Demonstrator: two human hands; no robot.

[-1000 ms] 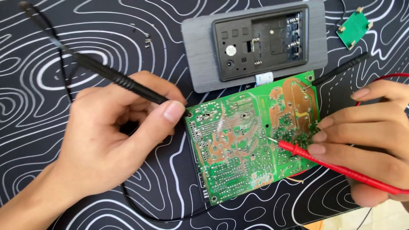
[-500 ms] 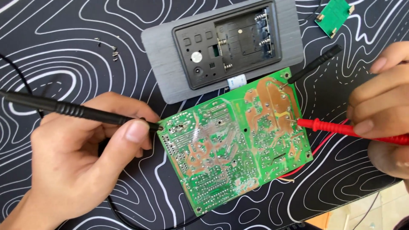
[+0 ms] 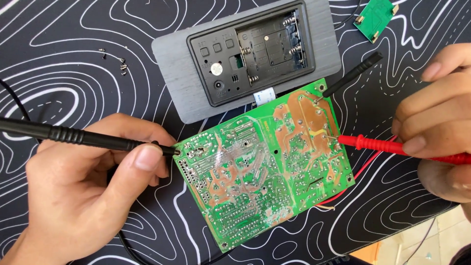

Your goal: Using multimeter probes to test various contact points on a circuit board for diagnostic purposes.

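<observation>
Black patterned counter point(image 3: 73, 29) underneath; grey casing point(image 3: 171, 64) lies opened at the top; the green circuit board point(image 3: 265, 162) sits solder-side up just below it, probably light, stiff and fragile, best held by its edges; left hand point(image 3: 83, 191) grips the black probe point(image 3: 73, 135) at the board's left edge; right hand point(image 3: 436, 127) pinches the red probe point(image 3: 392, 147), tip on the copper patch.

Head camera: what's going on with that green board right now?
A person is probing the green circuit board, which lies solder side up on a patterned mat. The left hand holds a black probe with its tip at the board's left edge. The right hand holds a red probe touching the right side. An opened grey device lies behind.
</observation>
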